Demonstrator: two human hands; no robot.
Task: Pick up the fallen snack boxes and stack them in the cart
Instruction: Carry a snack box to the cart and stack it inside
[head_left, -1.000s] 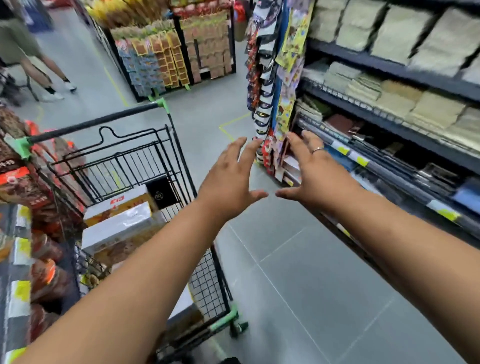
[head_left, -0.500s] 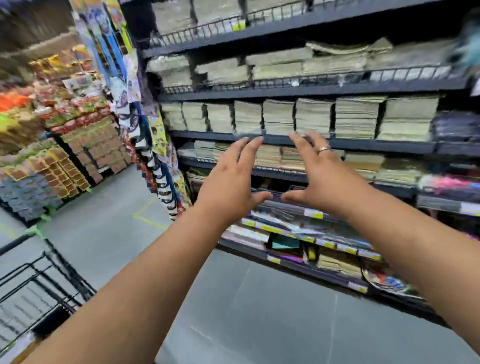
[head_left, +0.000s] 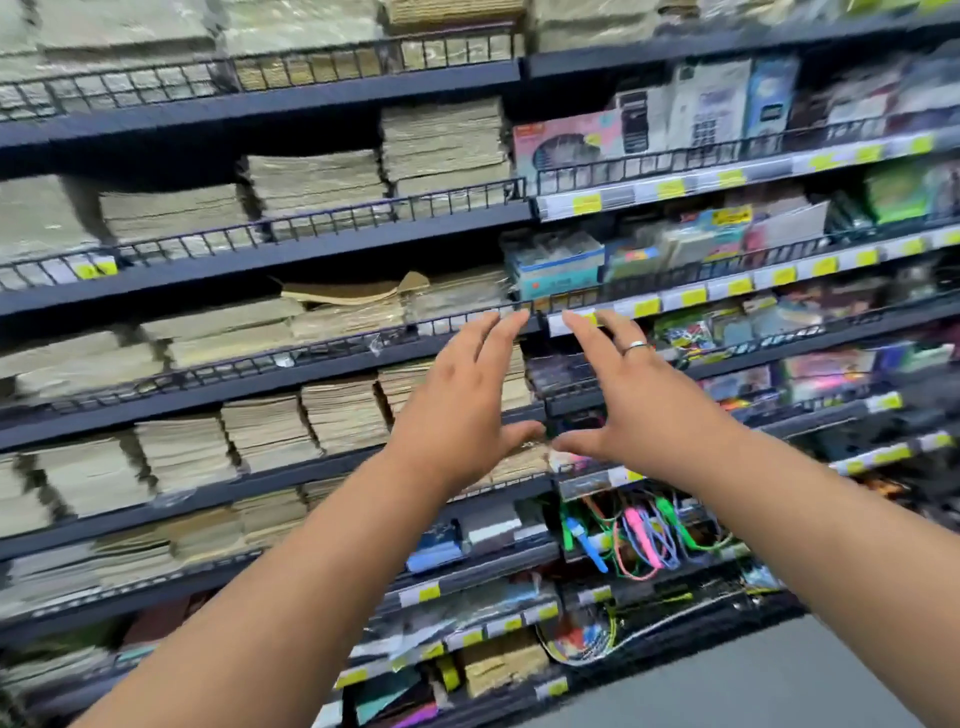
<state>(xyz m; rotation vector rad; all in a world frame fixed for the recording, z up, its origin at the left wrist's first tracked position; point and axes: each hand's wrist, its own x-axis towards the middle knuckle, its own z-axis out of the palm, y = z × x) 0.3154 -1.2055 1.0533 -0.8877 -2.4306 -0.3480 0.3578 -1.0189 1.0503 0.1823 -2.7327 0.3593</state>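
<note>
I hold both hands, left (head_left: 457, 415) and right (head_left: 639, 415), spread, empty, facing shelves (head_left: 311, 260); next I locate a fallen box.

Single head cam, wide-angle, worn on the person's head, facing fwd & slightly down at a store shelf unit (head_left: 311, 260). It's close: shelves fill nearly the whole frame, tilted so the rails climb from left to right. Both forearms come in from the btm corners. The left hand (head_left: 457, 426) & right hand (head_left: 644, 415) sit side by side at ctr frame, between cam & shelves. A wedge of grey floor (head_left: 701, 691) shows btm right. Frame edges are motion-blurred.
</note>
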